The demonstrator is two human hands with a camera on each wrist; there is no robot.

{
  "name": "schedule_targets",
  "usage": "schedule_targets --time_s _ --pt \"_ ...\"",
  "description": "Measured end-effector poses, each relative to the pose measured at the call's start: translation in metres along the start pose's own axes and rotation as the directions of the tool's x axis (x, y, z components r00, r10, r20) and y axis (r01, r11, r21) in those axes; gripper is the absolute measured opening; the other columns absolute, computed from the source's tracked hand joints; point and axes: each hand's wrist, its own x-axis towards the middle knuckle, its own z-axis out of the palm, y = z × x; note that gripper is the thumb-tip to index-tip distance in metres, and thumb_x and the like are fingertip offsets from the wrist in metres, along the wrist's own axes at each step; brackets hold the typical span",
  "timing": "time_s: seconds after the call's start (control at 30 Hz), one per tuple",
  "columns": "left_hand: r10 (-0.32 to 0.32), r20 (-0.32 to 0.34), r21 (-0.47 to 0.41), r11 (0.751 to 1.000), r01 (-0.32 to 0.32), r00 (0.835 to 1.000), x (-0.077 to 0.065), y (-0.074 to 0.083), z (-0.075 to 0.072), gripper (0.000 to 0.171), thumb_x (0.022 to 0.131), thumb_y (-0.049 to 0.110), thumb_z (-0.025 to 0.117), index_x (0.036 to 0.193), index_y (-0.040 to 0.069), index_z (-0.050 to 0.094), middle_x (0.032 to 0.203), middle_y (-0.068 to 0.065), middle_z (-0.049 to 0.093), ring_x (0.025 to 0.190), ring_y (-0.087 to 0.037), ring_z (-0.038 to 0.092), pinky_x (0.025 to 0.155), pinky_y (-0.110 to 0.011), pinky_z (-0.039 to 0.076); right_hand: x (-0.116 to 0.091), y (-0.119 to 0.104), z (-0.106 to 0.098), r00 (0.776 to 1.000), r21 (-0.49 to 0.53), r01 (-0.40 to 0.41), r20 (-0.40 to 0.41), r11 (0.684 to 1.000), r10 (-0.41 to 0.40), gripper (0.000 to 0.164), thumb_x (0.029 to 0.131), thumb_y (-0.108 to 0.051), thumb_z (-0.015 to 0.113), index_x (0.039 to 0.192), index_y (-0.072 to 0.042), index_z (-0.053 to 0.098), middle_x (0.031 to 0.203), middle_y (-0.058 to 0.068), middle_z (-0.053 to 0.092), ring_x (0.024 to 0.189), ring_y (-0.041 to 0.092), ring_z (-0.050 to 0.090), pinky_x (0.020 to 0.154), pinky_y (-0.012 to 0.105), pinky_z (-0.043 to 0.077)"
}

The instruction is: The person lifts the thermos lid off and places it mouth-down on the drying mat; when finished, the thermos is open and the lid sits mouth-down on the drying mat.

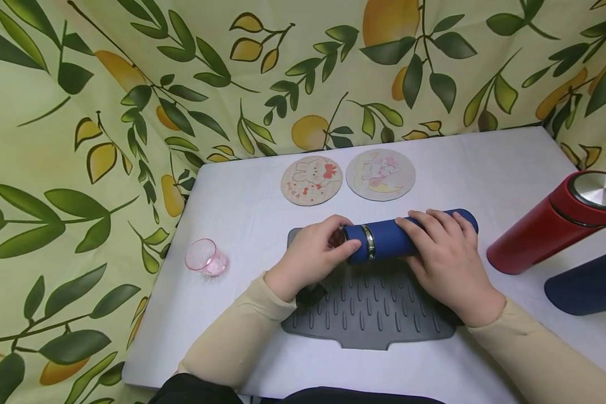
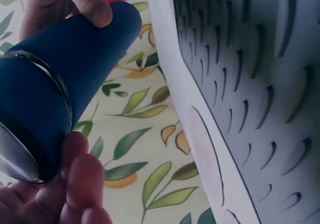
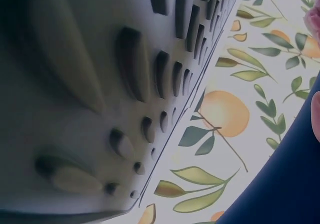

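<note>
A blue thermos (image 1: 388, 238) lies sideways in the air over a dark grey ridged mat (image 1: 371, 314). With fingers and thumb, the left hand (image 1: 308, 252) grips its cap end, at the left. The right hand (image 1: 444, 261) holds the body farther right, fingers over the top. In the left wrist view, the cap (image 2: 27, 102) shows a silver disc on its end, and a bright ring sits between cap and body. The cap appears to be on the body. Only a strip of the thermos (image 3: 280, 184) shows in the right wrist view.
A red thermos (image 1: 535, 230) with a silver lid top stands at the right, beside a dark blue bottle (image 1: 586, 286) cut off by the frame. A small pink-tinted clear cup (image 1: 207, 259) is at the left. Two round coasters (image 1: 310, 191) with cartoon prints lie behind the mat.
</note>
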Motion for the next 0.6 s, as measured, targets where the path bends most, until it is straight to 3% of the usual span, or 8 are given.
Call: schedule_targets --time_s 0.13,0.27,0.4,0.6 --pt "0.015 0.009 0.048 0.999 -0.016 1.000 -0.003 0.001 0.000 0.066 0.102 0.053 0.073 0.156 0.019 0.055 0.120 -0.006 0.076 0.102 -0.021 0.071 0.088 -0.039 0.061 -0.001 0.000 0.001 1.000 0.007 -0.021 -0.003 1.000 0.021 0.080 0.071 -0.008 0.100 0.144 -0.009 0.068 0.142 0.027 0.067 0.132 0.055 0.056 0.114 0.083 0.032" --pt "0.117 0.002 0.142 0.983 -0.116 0.993 -0.006 -0.001 0.002 0.093 0.089 0.047 0.092 0.164 0.019 0.045 0.142 -0.007 0.069 0.116 -0.022 0.071 0.096 -0.042 0.063 -0.003 0.001 0.000 0.999 0.010 -0.049 -0.002 0.999 0.049 0.080 0.071 -0.009 0.100 0.144 -0.009 0.068 0.142 0.026 0.067 0.133 0.054 0.055 0.114 0.083 0.032" --pt "0.255 -0.037 0.223 0.944 -0.241 0.966 -0.007 -0.004 0.004 0.081 0.088 0.036 0.095 0.154 0.013 0.054 0.140 -0.007 0.069 0.112 -0.021 0.071 0.095 -0.040 0.063 -0.004 0.001 -0.001 0.999 0.004 -0.052 0.006 0.999 0.052 0.080 0.071 -0.010 0.100 0.144 -0.009 0.068 0.142 0.026 0.067 0.133 0.054 0.054 0.114 0.083 0.032" --pt "0.191 -0.084 0.185 0.967 -0.173 0.978 -0.011 -0.006 0.001 0.073 0.089 0.045 0.090 0.147 0.013 0.061 0.123 -0.004 0.076 0.099 -0.017 0.070 0.085 -0.035 0.061 -0.005 0.004 -0.001 0.998 0.009 -0.065 0.006 0.998 0.065 0.081 0.071 -0.009 0.100 0.145 -0.008 0.066 0.143 0.026 0.066 0.132 0.054 0.055 0.110 0.082 0.035"
